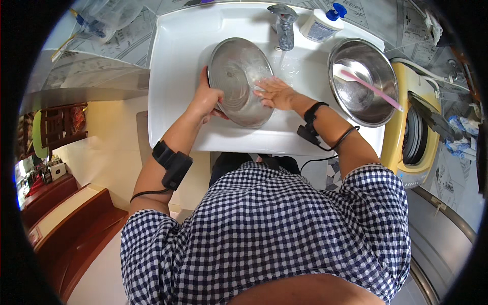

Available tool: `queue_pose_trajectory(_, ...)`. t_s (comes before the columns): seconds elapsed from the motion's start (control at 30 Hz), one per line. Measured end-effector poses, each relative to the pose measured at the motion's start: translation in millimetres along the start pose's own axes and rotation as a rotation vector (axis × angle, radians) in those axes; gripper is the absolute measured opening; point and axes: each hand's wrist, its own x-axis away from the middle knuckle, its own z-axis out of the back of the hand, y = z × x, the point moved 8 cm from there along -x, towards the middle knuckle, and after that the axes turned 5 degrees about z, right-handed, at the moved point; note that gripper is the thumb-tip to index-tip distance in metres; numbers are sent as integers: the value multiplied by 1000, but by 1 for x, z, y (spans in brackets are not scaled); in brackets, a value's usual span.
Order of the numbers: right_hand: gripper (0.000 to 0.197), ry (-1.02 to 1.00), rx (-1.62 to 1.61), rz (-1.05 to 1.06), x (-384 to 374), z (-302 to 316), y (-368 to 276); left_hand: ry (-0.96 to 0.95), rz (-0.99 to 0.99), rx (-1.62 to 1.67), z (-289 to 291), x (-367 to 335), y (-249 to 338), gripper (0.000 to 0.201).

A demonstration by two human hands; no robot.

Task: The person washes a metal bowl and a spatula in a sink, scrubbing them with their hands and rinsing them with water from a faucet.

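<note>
A wide stainless steel bowl (234, 76) is tilted over the white sink (178, 56). My left hand (206, 100) grips its left rim, with the thumb bent near the edge and some fingers hidden behind the bowl. Against the bowl's right side lies my right hand (277, 94), wet, its fingers stretched and spread on the metal. To the right, a second steel bowl (363, 109) rests at the sink's right end. A long pink utensil (373, 89) lies across that bowl; the kind of its pale head is unclear.
Behind the bowls stand a grey faucet (285, 30) and a white pump bottle (320, 26) with a blue top. A yellow washing machine (419, 127) with an opened round door is at the right. Dark red wooden steps (84, 223) lie at the lower left.
</note>
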Motion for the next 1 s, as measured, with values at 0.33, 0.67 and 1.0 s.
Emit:
queue_pose_trajectory(0.33, 61, -32, 34, -227, -34, -27, -15, -14, -31, -37, -7, -11, -8, 95)
queue_pose_trajectory(0.67, 53, -117, -350, 36, -22, -32, -41, -7, 97, -2, 19, -4, -21, 96)
queue_pose_trajectory(1.0, 63, 469, -10, -379, -36, 12, -20, 42, -9, -163, 30, 28, 21, 93)
